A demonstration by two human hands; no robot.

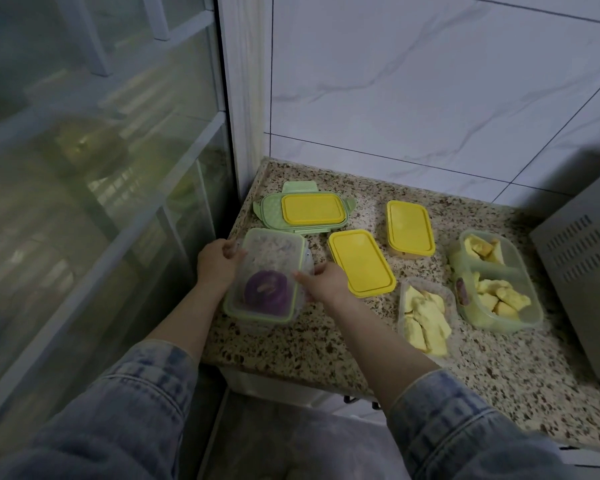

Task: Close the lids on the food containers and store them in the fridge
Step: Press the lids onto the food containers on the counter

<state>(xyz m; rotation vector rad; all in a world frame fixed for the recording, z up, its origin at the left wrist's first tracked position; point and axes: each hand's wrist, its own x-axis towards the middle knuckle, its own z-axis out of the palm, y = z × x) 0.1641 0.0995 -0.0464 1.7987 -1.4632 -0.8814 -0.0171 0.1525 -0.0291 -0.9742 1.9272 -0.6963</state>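
We are gripping a lidded box (267, 275), left hand (217, 263) and right hand (323, 282) fingers pinching opposite edges; it is probably light, stiff, smooth plastic.

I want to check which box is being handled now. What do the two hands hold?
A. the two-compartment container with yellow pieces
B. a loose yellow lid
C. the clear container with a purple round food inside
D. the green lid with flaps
C: the left hand and right hand grip opposite sides of the clear container with purple food, its lid on, at the counter's left edge.
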